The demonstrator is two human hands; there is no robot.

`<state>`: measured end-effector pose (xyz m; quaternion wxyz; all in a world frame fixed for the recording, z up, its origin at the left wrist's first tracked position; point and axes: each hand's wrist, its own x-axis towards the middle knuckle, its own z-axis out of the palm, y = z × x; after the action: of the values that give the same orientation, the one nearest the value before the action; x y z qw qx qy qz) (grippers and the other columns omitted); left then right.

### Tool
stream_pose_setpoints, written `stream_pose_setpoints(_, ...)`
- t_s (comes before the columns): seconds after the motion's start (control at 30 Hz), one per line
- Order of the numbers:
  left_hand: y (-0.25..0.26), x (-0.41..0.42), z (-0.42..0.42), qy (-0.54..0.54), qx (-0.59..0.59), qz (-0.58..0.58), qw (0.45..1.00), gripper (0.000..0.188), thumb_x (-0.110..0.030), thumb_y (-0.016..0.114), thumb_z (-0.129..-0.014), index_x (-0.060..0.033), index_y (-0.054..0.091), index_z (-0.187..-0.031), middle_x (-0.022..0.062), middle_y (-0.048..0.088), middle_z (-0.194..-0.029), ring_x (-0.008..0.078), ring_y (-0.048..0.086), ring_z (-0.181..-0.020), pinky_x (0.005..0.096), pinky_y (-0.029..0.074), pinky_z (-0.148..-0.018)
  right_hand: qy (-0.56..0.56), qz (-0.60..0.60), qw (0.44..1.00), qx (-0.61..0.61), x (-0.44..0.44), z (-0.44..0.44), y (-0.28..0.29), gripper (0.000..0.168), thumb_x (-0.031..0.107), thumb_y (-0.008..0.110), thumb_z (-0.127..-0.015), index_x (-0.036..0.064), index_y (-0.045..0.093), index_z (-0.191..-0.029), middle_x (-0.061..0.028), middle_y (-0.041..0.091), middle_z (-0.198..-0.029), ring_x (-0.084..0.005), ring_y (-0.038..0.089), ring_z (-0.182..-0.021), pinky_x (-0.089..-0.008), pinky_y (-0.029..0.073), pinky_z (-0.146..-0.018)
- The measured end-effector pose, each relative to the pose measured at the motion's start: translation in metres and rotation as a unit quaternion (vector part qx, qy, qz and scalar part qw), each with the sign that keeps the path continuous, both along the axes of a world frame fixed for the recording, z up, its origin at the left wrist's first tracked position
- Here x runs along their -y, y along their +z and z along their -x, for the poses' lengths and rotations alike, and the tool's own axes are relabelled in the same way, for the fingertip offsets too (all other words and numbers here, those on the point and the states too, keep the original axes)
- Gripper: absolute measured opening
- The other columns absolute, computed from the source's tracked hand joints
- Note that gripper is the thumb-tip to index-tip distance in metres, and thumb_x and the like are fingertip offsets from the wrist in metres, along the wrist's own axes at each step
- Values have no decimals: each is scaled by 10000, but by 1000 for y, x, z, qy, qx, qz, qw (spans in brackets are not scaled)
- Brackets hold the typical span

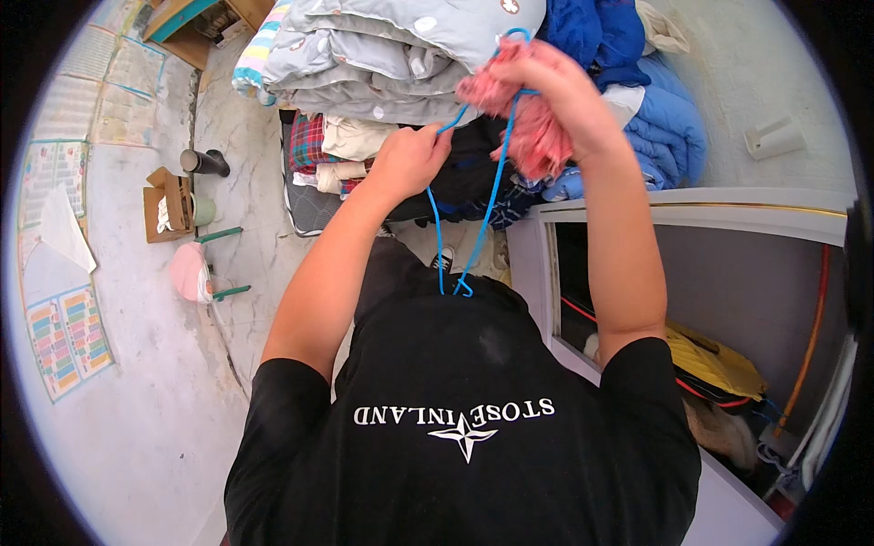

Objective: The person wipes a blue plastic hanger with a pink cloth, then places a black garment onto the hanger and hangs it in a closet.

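A blue wire clothes hanger [500, 167] hangs down in front of my chest, its narrow shoulder ends and hook partly hard to tell apart. My left hand [412, 158] is closed around one side of the hanger. Higher and to the right, my right hand [539, 75] grips a bunched pink-red cloth [539, 136] against the hanger's other side. The cloth looks blurred, and part of it droops below my right wrist. My fingers there are mostly hidden by the cloth.
Folded grey quilts [369, 54] and clothes [351, 136] are piled ahead, beside a blue quilt [666, 130]. An open cabinet [724, 211] holding a yellow bag [717, 362] stands at right. At left are a pink-topped stool [191, 271] and a cardboard box [164, 208].
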<state>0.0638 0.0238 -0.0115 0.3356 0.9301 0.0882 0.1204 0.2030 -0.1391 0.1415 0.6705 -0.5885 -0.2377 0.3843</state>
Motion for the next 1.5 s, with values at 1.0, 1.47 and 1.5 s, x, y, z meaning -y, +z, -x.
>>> stream_pose_setpoints(1.0, -18, -38, 7, 106, 43, -80, 990, 350, -334, 562, -1027, -31, 626, -864, 251, 642, -682, 484, 634, -676, 573, 509, -673, 143, 108, 984, 20, 34, 62, -110, 287, 100, 775, -874, 14, 649, -1117, -63, 741, -934, -109, 676, -761, -257, 541, -647)
stream_pose_setpoints(1.47, -15, -59, -5, 232, 71, 46, 969, 477, -407, 471, -1072, -10, 616, -851, 297, 656, -771, 513, 647, -789, 585, 488, -708, 205, 124, 971, -7, 14, 66, -75, 276, 138, 720, -905, 13, 655, -1142, -32, 700, -1009, -101, 659, -917, -283, 538, -847)
stream_pose_setpoints(1.5, -10, -72, -4, 272, 86, 78, 955, 504, -425, 448, -1079, -7, 616, -855, 302, 657, -783, 516, 649, -804, 583, 484, -713, 258, 111, 957, -72, 20, 85, -84, 291, 136, 718, -901, 10, 648, -1153, -31, 694, -1010, -101, 652, -906, -281, 533, -850)
